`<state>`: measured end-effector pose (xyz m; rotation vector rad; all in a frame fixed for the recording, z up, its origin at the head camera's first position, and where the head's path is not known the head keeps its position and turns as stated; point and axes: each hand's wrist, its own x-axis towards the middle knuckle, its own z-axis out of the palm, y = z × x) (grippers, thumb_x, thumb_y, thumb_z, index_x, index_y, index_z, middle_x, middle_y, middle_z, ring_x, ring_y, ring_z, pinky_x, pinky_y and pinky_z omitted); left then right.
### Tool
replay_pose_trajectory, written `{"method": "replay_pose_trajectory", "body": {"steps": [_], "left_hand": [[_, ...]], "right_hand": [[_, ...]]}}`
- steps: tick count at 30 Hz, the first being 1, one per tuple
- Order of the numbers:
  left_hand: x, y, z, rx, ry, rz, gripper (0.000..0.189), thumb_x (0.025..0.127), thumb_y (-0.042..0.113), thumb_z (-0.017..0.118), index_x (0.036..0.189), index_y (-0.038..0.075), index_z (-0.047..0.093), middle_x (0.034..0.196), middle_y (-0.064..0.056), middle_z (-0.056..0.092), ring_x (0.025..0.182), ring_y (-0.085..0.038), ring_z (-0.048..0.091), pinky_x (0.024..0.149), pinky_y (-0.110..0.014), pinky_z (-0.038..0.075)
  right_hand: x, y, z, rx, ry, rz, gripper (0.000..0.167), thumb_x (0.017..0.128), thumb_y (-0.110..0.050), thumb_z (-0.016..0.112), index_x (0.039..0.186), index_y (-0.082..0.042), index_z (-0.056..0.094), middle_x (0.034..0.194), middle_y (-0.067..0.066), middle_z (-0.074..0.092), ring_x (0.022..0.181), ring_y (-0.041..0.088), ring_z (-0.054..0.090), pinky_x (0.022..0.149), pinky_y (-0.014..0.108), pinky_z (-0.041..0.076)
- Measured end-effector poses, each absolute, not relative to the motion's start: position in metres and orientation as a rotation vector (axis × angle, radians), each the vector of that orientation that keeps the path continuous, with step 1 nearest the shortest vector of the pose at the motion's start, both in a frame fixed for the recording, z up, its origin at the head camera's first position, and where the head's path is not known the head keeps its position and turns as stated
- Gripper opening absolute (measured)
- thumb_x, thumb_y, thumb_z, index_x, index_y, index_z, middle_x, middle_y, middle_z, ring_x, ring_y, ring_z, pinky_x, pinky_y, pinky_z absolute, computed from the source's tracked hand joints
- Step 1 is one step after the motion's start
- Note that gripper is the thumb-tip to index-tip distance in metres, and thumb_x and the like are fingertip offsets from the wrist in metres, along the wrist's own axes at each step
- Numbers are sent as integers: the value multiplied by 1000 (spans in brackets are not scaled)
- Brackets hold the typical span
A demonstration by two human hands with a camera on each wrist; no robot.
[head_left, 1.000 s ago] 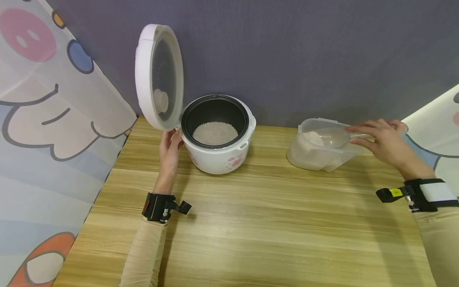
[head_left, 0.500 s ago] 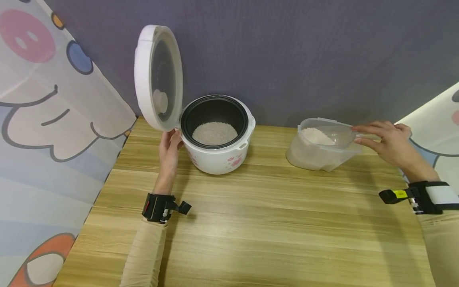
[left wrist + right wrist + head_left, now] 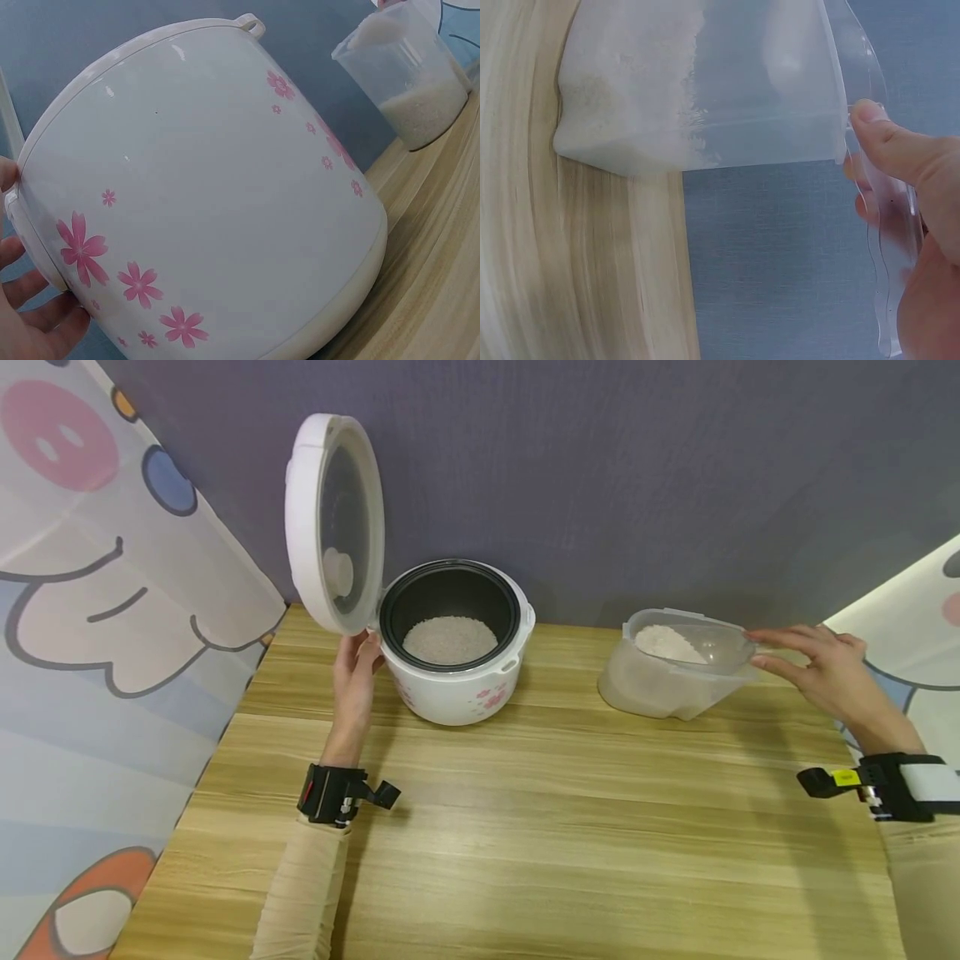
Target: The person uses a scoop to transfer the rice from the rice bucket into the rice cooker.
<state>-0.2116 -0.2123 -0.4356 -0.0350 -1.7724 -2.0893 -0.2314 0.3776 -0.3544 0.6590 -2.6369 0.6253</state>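
Observation:
In the head view a white rice cooker [image 3: 457, 697] with pink flowers stands with its lid [image 3: 302, 527] raised on the left and white rice [image 3: 450, 640] inside its black pot. My left hand [image 3: 352, 681] grips the cooker's left side; the left wrist view has thumb and fingers around the side handle [image 3: 31, 240]. On the right, my right hand [image 3: 832, 672] pinches the handle of a clear plastic scoop [image 3: 723, 647]. The scoop's bowl lies within the mouth of a translucent rice container [image 3: 645, 685], with white rice heaped at its front.
Both vessels stand on a wooden table [image 3: 525, 827], near its back edge. Behind them rises a dark grey wall [image 3: 562, 485]. A cartoon-print sheet [image 3: 112, 635] hangs along the left side, and another [image 3: 930, 610] on the right.
My right hand has drawn slightly to the right with the scoop, and more of the rice at its front shows. The left hand stays where it was on the cooker.

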Motion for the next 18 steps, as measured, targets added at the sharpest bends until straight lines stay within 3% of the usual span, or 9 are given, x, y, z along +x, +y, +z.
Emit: {"method": "replay_pose_trajectory", "body": {"steps": [8, 14, 18], "left_hand": [[-211, -212, -436, -41, -1758, -2102, 43, 109, 21, 51, 152, 15, 49, 140, -2, 57, 122, -16, 57, 108, -42, 44], [-211, -211, -435, -36, -1747, -2109, 42, 109, 20, 50, 151, 14, 49, 138, -2, 57, 121, -16, 58, 108, -40, 45], [-211, -211, -435, -29, -1751, -2106, 43, 110, 21, 51, 152, 14, 49, 139, -2, 57, 119, -16, 59, 107, -40, 45]], "right_hand": [[-231, 379, -352, 653, -2606, 631, 31, 96, -12, 74, 125, -1, 71, 112, -50, 42, 108, -23, 33, 83, 33, 8], [-233, 377, -342, 690, -2579, 602, 31, 95, -13, 75, 123, 0, 71, 112, -49, 44, 109, -24, 35, 81, 34, 13], [-232, 370, -333, 652, -2627, 613, 33, 98, -14, 72, 129, -3, 70, 112, -50, 42, 110, -24, 32, 85, 46, 18]]}}
